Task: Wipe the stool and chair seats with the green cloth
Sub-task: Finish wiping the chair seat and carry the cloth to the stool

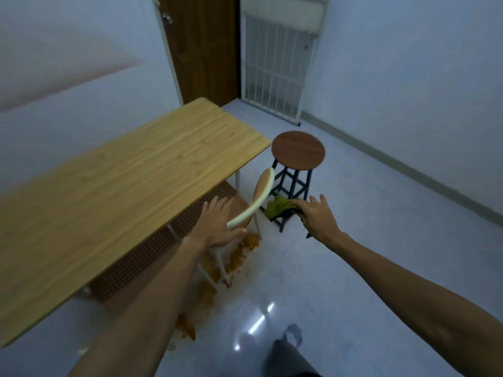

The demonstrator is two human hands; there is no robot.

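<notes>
The wooden surface fills the left, and the chair is pushed in under its right-hand long edge, so the seat is mostly hidden beneath the top. That is probably why the left hand lies on the curved backrest, fingers spread and thumb below the rail: a hold for drawing the chair out before wiping. To the right, the right hand pinches the green cloth between thumb and fingers, its other fingers loose, carrying it ready in front of the stool's dark legs. The stool stands on the floor just off the surface's far right corner, its round seat bare.
</notes>
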